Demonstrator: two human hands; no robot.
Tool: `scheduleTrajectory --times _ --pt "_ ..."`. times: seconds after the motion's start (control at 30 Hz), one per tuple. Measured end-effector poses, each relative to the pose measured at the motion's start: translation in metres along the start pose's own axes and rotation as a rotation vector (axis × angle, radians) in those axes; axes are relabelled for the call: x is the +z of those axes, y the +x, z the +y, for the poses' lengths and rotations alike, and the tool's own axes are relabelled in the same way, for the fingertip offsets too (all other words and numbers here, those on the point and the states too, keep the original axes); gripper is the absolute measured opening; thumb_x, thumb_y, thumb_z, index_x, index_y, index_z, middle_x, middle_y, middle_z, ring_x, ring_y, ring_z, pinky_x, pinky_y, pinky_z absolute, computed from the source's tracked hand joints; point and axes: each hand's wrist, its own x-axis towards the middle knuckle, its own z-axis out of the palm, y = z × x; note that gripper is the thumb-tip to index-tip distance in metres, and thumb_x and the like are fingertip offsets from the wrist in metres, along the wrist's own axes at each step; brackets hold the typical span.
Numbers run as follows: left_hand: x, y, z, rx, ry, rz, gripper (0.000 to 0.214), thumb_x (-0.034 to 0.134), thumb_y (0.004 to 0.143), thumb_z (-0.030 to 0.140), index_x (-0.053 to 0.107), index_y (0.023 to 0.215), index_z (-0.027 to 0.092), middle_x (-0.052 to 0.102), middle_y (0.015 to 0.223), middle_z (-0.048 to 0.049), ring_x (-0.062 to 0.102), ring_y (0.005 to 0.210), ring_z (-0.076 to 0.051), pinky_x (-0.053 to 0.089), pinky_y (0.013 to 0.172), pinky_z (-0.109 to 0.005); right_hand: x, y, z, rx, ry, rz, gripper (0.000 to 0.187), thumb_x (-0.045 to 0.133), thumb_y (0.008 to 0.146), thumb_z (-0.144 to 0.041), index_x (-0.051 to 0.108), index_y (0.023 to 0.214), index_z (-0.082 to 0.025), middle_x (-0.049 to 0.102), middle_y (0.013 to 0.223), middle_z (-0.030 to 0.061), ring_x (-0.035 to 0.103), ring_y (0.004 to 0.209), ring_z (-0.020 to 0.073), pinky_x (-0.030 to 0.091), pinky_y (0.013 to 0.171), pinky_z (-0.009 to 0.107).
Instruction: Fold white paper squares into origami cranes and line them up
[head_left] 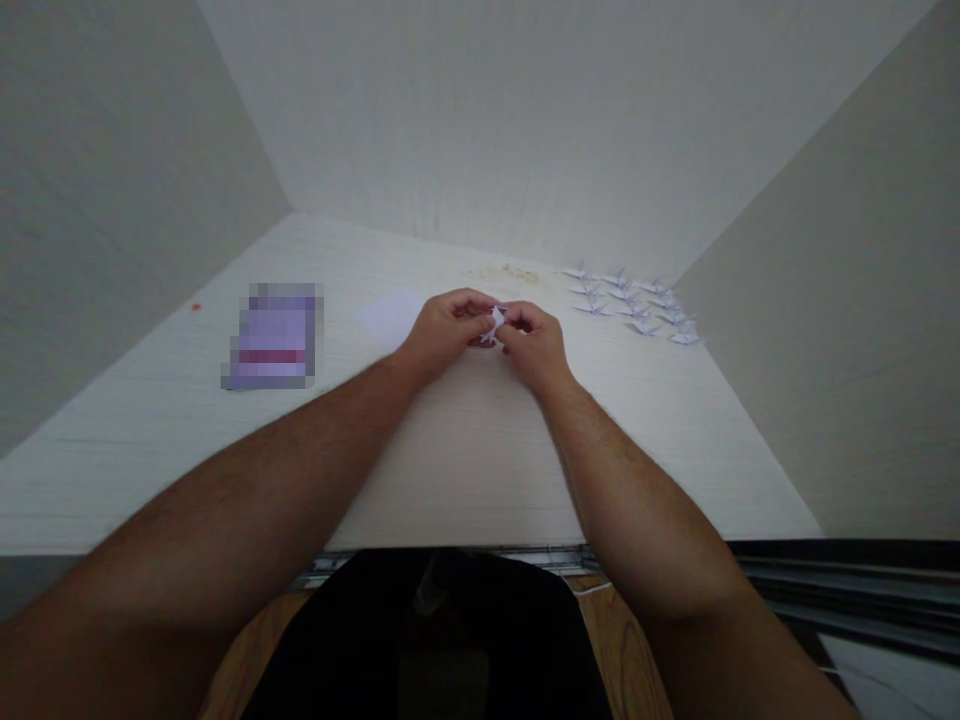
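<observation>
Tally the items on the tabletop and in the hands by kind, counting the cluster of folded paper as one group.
Folded paper cluster: 1
Held folded paper: 1
Flat white paper, sheet or stack: 1
Pixelated item: 1
Total: 4

Folded paper (495,321): one small piece, white, creased into a compact, angular shape with narrow, pointed ends. Pinched between the left fingers (472,326) and the right fingers (517,338), touching both. Visible part sits in the gap between the two thumbs, tilted, its lower point toward the wearer. Edges partly covered by the fingertips; finer fold detail too small to read.
</observation>
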Motion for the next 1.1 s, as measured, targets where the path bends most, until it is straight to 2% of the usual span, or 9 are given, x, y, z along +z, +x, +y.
scheduleTrajectory --times 0.2,0.3,0.43,0.57,0.7,0.83,0.97,1.1 --pt "0.003 -0.001 0.003 0.014 0.097 0.032 0.017 0.077 0.072 0.017 0.073 0.088 0.015 0.071 0.076 -0.0047 0.064 0.065 -0.013 0.058 0.062 -0.027 -0.001 0.000 0.000 0.048 0.019 0.034 0.009 0.058 0.077 -0.025 0.052 0.071 -0.022 0.070 0.096 0.0014 0.059 0.076 0.0137 0.050 0.068 0.028" --pt "0.004 -0.001 0.005 0.012 0.108 0.045 0.016 0.077 0.072 0.018 0.073 0.087 0.015 0.071 0.079 -0.0050 0.064 0.066 -0.013 0.058 0.060 -0.027 -0.001 0.000 0.000 0.005 -0.022 0.090 0.007 0.056 0.079 -0.024 0.052 0.073 -0.023 0.071 0.096 0.0012 0.060 0.076 0.0143 0.049 0.070 0.029" --pt "0.005 -0.001 0.007 0.007 0.098 0.064 0.016 0.078 0.072 0.019 0.071 0.086 0.015 0.070 0.077 -0.0045 0.064 0.067 -0.013 0.059 0.061 -0.028 -0.003 -0.001 -0.004 -0.077 -0.168 0.173 0.003 0.055 0.082 -0.025 0.053 0.079 -0.023 0.067 0.085 0.0007 0.059 0.072 0.0149 0.045 0.068 0.029" --pt "0.005 0.000 0.005 -0.023 0.037 0.076 0.019 0.078 0.070 0.021 0.070 0.086 0.016 0.068 0.075 -0.0031 0.065 0.067 -0.014 0.060 0.064 -0.030 -0.005 -0.002 -0.010 -0.089 -0.264 0.219 0.004 0.052 0.087 -0.027 0.052 0.083 -0.024 0.060 0.075 -0.0010 0.056 0.068 0.0145 0.042 0.064 0.029" --pt "0.003 0.004 0.002 -0.032 -0.056 0.128 0.021 0.078 0.067 0.021 0.067 0.085 0.016 0.069 0.081 -0.0034 0.064 0.067 -0.013 0.061 0.065 -0.033 -0.005 -0.004 -0.012 -0.092 -0.195 0.196 0.015 0.062 0.085 -0.036 0.053 0.085 -0.023 0.058 0.074 -0.0021 0.054 0.065 0.0135 0.043 0.065 0.029" --pt "0.001 0.006 0.000 -0.027 -0.088 0.160 0.024 0.078 0.066 0.020 0.067 0.087 0.017 0.068 0.080 -0.0017 0.063 0.068 -0.013 0.060 0.064 -0.030 -0.004 -0.004 -0.008 -0.112 -0.226 0.081 0.028 0.076 0.076 -0.041 0.059 0.088 -0.023 0.062 0.082 -0.0008 0.054 0.068 0.0136 0.044 0.068 0.030" --pt "0.001 0.006 0.000 -0.034 -0.098 0.143 0.026 0.079 0.065 0.020 0.066 0.087 0.017 0.068 0.083 -0.0021 0.062 0.069 -0.012 0.059 0.063 -0.029 -0.004 -0.003 -0.006 -0.170 -0.229 0.053 0.019 0.077 0.077 -0.030 0.062 0.087 -0.023 0.065 0.091 0.0007 0.054 0.072 0.0131 0.046 0.074 0.031" --pt "0.002 0.004 0.002 -0.049 -0.110 0.102 0.028 0.080 0.064 0.023 0.065 0.087 0.016 0.071 0.088 -0.0042 0.065 0.072 -0.014 0.060 0.064 -0.031 -0.004 -0.002 -0.008 -0.193 -0.223 0.116 0.008 0.069 0.082 -0.024 0.062 0.080 -0.022 0.064 0.087 0.0009 0.055 0.072 0.0138 0.047 0.075 0.031"
